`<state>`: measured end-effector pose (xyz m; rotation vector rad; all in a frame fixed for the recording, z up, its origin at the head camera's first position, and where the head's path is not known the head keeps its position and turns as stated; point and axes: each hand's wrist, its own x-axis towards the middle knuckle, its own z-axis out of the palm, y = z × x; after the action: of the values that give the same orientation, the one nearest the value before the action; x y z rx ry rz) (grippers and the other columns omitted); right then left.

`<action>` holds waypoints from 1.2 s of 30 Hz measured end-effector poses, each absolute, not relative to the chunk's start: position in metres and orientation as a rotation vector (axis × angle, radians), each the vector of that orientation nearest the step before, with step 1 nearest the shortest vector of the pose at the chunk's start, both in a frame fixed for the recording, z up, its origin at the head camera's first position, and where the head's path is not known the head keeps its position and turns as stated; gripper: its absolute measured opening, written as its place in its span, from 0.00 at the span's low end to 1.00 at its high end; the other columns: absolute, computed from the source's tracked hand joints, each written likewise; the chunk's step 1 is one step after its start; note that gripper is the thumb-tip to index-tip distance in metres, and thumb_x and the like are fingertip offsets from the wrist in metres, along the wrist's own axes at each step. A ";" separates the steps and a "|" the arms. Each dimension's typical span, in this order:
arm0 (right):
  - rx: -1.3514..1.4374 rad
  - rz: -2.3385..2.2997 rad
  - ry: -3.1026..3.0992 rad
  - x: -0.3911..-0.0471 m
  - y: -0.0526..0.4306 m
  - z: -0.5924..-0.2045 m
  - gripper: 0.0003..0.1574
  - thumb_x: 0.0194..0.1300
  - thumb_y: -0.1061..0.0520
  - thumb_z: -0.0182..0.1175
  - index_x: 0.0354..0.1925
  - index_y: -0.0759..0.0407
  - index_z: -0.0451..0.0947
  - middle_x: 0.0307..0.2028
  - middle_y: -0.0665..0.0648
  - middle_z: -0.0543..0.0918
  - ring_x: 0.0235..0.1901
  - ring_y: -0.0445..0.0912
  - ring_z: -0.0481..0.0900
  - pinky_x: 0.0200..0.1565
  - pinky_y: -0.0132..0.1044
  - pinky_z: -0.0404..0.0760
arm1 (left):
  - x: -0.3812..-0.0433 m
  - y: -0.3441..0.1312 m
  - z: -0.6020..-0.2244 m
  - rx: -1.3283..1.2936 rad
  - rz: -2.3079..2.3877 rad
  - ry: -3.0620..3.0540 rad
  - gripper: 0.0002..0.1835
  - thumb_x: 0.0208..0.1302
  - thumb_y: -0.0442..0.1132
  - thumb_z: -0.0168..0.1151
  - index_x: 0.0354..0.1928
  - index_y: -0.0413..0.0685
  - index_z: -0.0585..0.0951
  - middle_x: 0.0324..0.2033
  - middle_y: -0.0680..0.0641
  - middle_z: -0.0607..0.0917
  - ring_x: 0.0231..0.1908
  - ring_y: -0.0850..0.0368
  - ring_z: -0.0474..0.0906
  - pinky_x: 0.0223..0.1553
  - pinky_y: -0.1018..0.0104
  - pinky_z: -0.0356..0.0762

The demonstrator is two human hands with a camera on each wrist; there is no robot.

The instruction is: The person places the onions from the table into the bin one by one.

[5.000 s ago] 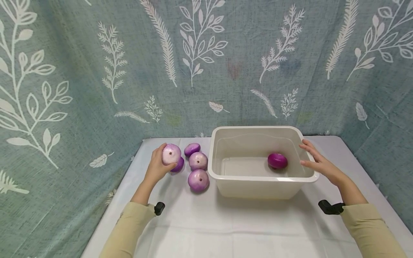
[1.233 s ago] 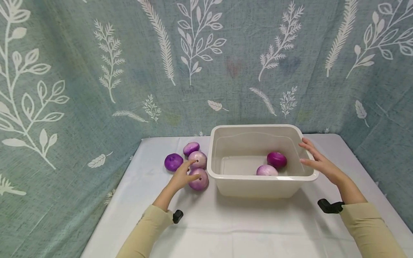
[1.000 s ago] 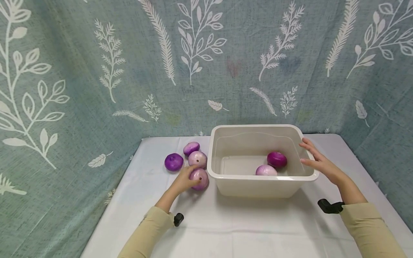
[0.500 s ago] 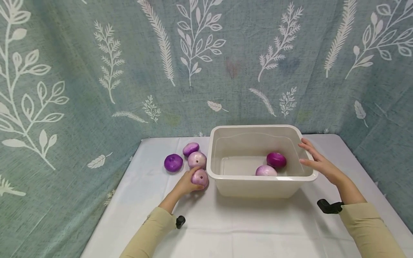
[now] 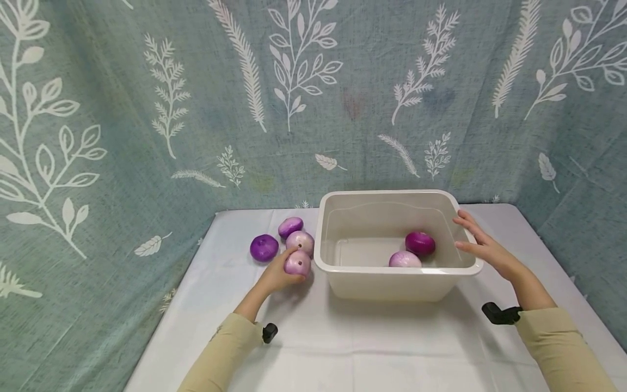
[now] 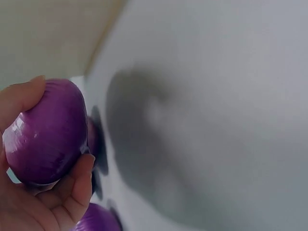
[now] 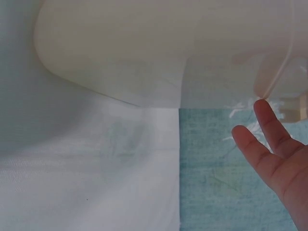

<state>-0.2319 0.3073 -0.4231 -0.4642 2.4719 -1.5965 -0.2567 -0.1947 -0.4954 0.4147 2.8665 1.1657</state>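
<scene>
My left hand grips a pale purple onion between thumb and fingers; the left wrist view shows this onion raised off the table, its shadow on the cloth. Just behind it lie another pale onion, a purple-and-white onion and a dark purple onion. Inside the beige plastic bin sit a deep magenta onion and a pale onion, the latter partly hidden by the front rim. My right hand rests at the bin's right rim with fingers extended.
A white cloth covers the table. Behind and at the sides hangs a blue-green curtain with white leaf prints. The bin's left wall stands close beside the loose onions.
A pale onion held by my left hand five seconds ago now lies in the bin. My left hand has since grasped the front onion and lifted it slightly. My right hand has stayed put.
</scene>
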 end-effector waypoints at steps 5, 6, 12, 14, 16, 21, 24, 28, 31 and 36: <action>-0.468 -1.588 2.467 -0.231 0.307 -0.423 0.41 0.67 0.57 0.49 0.70 0.62 0.40 0.71 0.54 0.27 0.67 0.61 0.23 0.52 0.76 0.39 | -0.260 -0.203 -0.482 0.397 1.181 2.875 0.45 0.42 0.40 0.73 0.64 0.41 0.63 0.58 0.33 0.71 0.58 0.39 0.67 0.58 0.44 0.63; -0.467 -1.585 2.465 -0.231 0.307 -0.424 0.41 0.67 0.57 0.49 0.70 0.62 0.40 0.71 0.53 0.27 0.67 0.62 0.23 0.52 0.76 0.39 | -0.261 -0.204 -0.478 0.398 1.189 2.876 0.44 0.42 0.39 0.73 0.64 0.41 0.63 0.57 0.33 0.71 0.58 0.38 0.67 0.57 0.44 0.63; -0.455 -1.566 2.466 -0.230 0.307 -0.423 0.42 0.68 0.55 0.48 0.70 0.61 0.39 0.71 0.52 0.26 0.67 0.62 0.22 0.51 0.77 0.38 | -0.266 -0.211 -0.455 0.390 1.215 2.887 0.44 0.44 0.38 0.72 0.65 0.39 0.61 0.57 0.31 0.70 0.57 0.36 0.66 0.56 0.42 0.64; -0.458 -1.567 2.467 -0.231 0.306 -0.423 0.42 0.68 0.55 0.48 0.70 0.61 0.39 0.71 0.52 0.26 0.67 0.62 0.22 0.51 0.77 0.38 | -0.269 -0.213 -0.448 0.371 1.220 2.882 0.45 0.45 0.38 0.72 0.65 0.40 0.60 0.58 0.32 0.69 0.58 0.37 0.66 0.56 0.42 0.64; -0.464 -1.570 2.464 -0.231 0.306 -0.423 0.42 0.68 0.55 0.48 0.70 0.61 0.39 0.71 0.52 0.26 0.67 0.61 0.22 0.51 0.77 0.38 | -0.271 -0.215 -0.441 0.343 1.200 2.890 0.45 0.46 0.40 0.72 0.66 0.42 0.60 0.58 0.32 0.69 0.57 0.37 0.66 0.55 0.42 0.65; -0.477 -1.583 2.457 -0.231 0.307 -0.423 0.42 0.67 0.56 0.48 0.70 0.61 0.39 0.71 0.52 0.26 0.67 0.60 0.22 0.52 0.76 0.38 | -0.276 -0.217 -0.424 0.255 1.160 2.893 0.45 0.47 0.42 0.71 0.67 0.48 0.58 0.57 0.32 0.67 0.57 0.37 0.65 0.54 0.42 0.65; -0.477 -1.586 2.456 -0.231 0.307 -0.423 0.42 0.67 0.56 0.48 0.70 0.61 0.39 0.71 0.52 0.26 0.67 0.60 0.21 0.52 0.76 0.38 | -0.278 -0.217 -0.413 0.243 1.170 2.886 0.46 0.48 0.43 0.71 0.68 0.49 0.57 0.59 0.32 0.66 0.58 0.36 0.64 0.55 0.40 0.64; -0.474 -1.587 2.451 -0.230 0.306 -0.422 0.42 0.67 0.56 0.48 0.70 0.61 0.39 0.71 0.52 0.26 0.67 0.60 0.22 0.52 0.76 0.38 | -0.280 -0.215 -0.398 0.244 1.176 2.889 0.46 0.49 0.44 0.70 0.68 0.49 0.55 0.60 0.32 0.64 0.59 0.35 0.63 0.56 0.39 0.62; -0.477 -1.593 2.449 -0.230 0.306 -0.423 0.42 0.67 0.56 0.48 0.70 0.61 0.39 0.71 0.52 0.26 0.67 0.60 0.21 0.52 0.76 0.37 | -0.282 -0.212 -0.385 0.244 1.173 2.896 0.46 0.50 0.43 0.69 0.69 0.49 0.55 0.61 0.33 0.63 0.59 0.36 0.63 0.56 0.40 0.63; -0.482 -1.596 2.451 -0.230 0.306 -0.423 0.42 0.67 0.56 0.48 0.70 0.61 0.39 0.71 0.52 0.26 0.67 0.60 0.21 0.51 0.77 0.37 | -0.284 -0.204 -0.367 0.292 1.164 2.915 0.46 0.50 0.44 0.68 0.69 0.48 0.54 0.62 0.34 0.63 0.60 0.37 0.62 0.57 0.41 0.63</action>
<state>-0.2295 0.3062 -0.4231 -0.4824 2.4508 -1.5955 -0.2835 -0.2039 -0.3670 0.2917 2.9151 1.1635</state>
